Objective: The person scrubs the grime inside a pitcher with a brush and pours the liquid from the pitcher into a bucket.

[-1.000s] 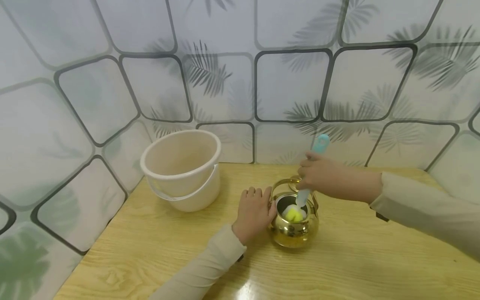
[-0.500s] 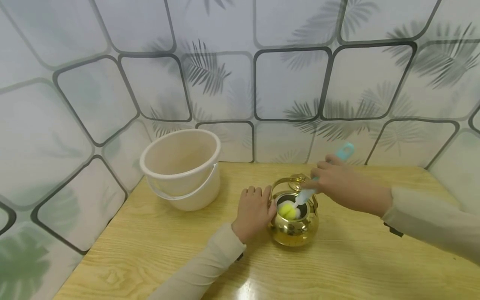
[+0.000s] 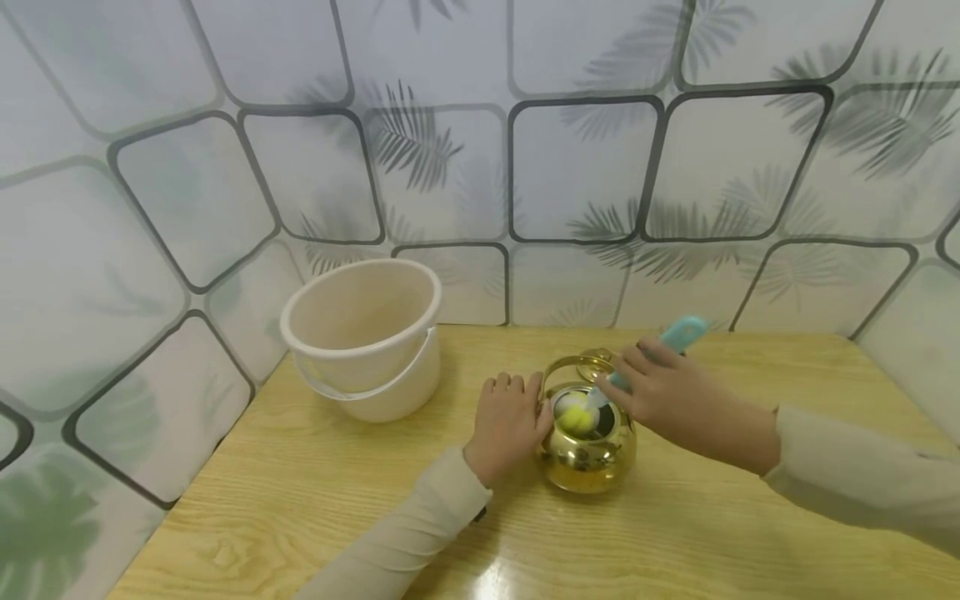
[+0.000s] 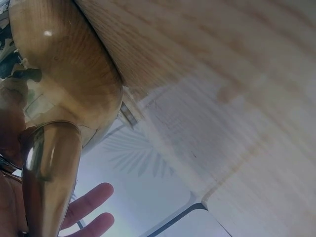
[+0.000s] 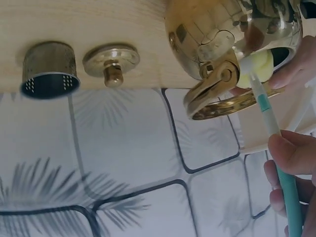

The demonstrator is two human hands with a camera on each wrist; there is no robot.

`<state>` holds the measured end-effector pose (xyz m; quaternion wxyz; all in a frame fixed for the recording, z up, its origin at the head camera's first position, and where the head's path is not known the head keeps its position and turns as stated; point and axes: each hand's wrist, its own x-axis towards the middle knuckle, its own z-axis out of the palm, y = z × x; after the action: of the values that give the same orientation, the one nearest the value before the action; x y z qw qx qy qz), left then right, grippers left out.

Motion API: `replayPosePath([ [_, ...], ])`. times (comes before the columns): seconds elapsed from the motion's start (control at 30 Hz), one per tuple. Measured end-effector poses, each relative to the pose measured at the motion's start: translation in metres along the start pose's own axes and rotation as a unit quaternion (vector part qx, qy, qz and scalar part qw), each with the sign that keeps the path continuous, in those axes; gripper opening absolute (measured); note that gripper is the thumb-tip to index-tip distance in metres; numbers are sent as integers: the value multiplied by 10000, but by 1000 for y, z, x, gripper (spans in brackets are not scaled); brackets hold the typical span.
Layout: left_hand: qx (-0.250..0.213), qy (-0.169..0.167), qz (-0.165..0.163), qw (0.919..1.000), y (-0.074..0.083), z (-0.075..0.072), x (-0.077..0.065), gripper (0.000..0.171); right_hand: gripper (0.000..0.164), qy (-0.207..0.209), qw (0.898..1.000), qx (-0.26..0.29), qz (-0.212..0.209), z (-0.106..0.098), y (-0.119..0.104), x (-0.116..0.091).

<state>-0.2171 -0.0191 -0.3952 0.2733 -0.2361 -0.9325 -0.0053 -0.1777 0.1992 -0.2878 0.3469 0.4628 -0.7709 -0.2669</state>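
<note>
A gold kettle [image 3: 587,462] stands on the table without its lid, its hooped handle tipped toward the back. My left hand [image 3: 510,425] holds it from the left, thumb at the rim; in the left wrist view the spout [image 4: 52,173] lies between thumb and fingers. My right hand [image 3: 663,396] grips the turquoise handle [image 3: 684,333] of a sponge bottle brush, slanted up to the right. The brush's yellow and white sponge head [image 3: 577,417] sits inside the kettle's mouth. In the right wrist view, thumb and fingers [image 5: 291,153] pinch the brush handle.
A beige bucket [image 3: 360,354] with a white bail handle stands back left. The kettle lid [image 5: 112,61] and a perforated metal strainer [image 5: 49,69] rest behind the kettle. Patterned walls [image 3: 585,175] border the wooden table [image 3: 337,500].
My right hand has swung right and then downward, tilting the brush over from nearly upright. The sponge head has moved slightly left in the kettle. My left hand has stayed on the kettle.
</note>
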Motion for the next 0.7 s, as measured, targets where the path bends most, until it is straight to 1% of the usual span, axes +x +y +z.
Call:
replayPosePath([
  [0.03, 13, 9, 6, 10000, 0, 0, 0, 29, 50, 53, 9997, -187, -115, -1, -1, 1],
  [0.07, 26, 11, 12, 10000, 0, 1, 0, 29, 42, 109, 9989, -383, -231, -2, -2, 2],
  [0.13, 35, 28, 15, 10000, 0, 1, 0, 29, 17, 169, 9960, -764, -441, -4, -4, 5],
  [0.17, 43, 52, 22, 10000, 0, 2, 0, 29, 14, 195, 9940, -937, -538, -5, -5, 8],
  [0.23, 47, 100, 31, 9999, 0, 1, 0, 29, 31, 209, 9891, -1285, -693, -8, -8, 13],
  [0.27, 55, 135, 38, 9999, 0, 1, 0, 29, 37, 176, 9862, -1456, -763, -10, -9, 16],
  [0.33, 76, 216, 46, 9997, 0, 2, -1, 29, 34, 61, 9813, -1722, -857, -15, -12, 22],
  [0.4, 90, 282, 49, 9996, 1, 1, -1, 30, 27, -178, 9745, -2034, -932, -19, -13, 27],
  [0.47, 116, 332, 48, 9994, 0, 2, 0, 30, 30, -447, 9685, -2249, -967, -23, -14, 33],
  [0.57, 166, 387, 54, 9991, 0, 2, 0, 31, 43, -761, 9660, -2264, -990, -26, -13, 42],
  [0.63, 190, 404, 61, 9990, 0, 3, 0, 31, 45, -888, 9666, -2167, -1037, -27, -12, 48],
  [0.7, 180, 386, 46, 9991, 0, 3, 0, 31, 43, -1008, 9678, -2025, -1102, -28, -9, 54],
])
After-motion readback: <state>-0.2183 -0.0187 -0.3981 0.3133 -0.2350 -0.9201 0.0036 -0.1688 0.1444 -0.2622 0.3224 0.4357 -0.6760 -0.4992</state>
